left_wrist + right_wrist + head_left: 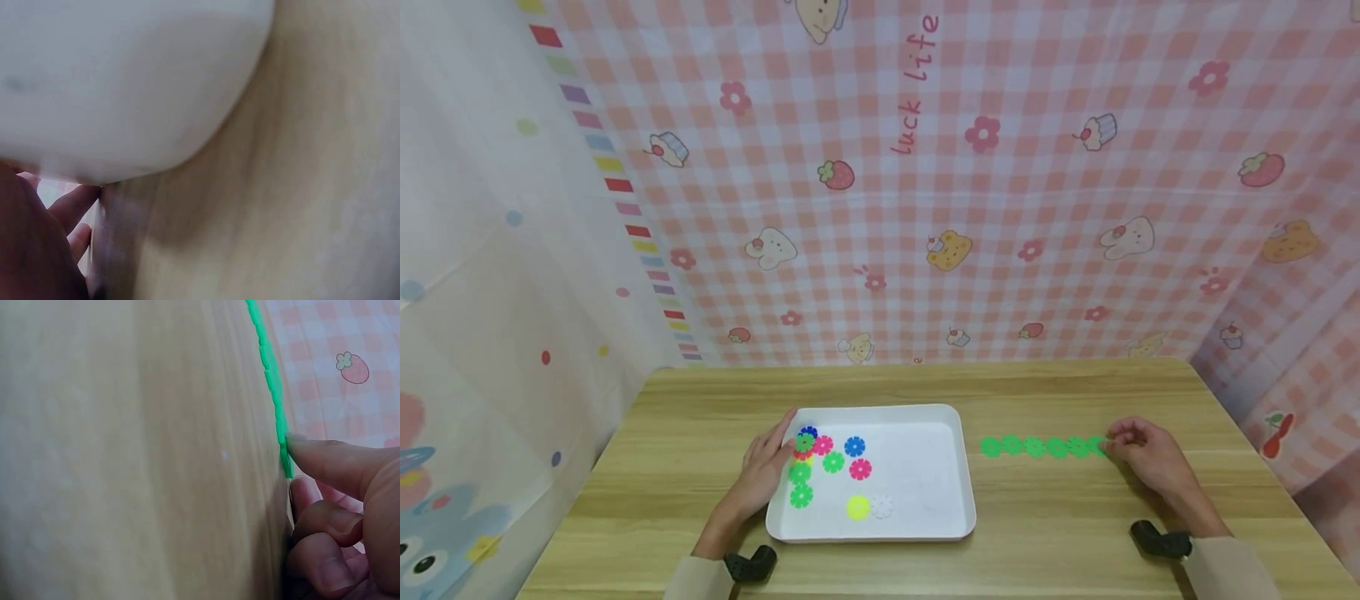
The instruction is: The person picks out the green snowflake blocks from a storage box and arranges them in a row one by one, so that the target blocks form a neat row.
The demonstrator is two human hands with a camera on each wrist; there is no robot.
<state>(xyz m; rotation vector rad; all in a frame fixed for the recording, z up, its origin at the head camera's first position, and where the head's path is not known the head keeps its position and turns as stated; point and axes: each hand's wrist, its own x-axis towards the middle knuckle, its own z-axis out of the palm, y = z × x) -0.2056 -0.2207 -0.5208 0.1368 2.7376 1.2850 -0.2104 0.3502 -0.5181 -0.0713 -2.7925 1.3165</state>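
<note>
A white tray (917, 475) lies on the table, with loose notched plastic discs mostly in its left part. My left hand (762, 471) holds the tray's left rim, its fingers along the outer side; the thumb is partly hidden. To the right of the tray runs a row of several joined green notched discs (1034, 447). My right hand (1153, 458) pinches the right end of that row. In the right wrist view the thumb presses on the edge of the green disc row (275, 394), and the other fingers are bent beneath.
Inside the tray are a yellow disc (858, 507), a clear disc (882, 506), a blue disc (854, 447) and several pink and green ones. A checked cloth (925, 317) hangs behind the wooden table (1037, 550).
</note>
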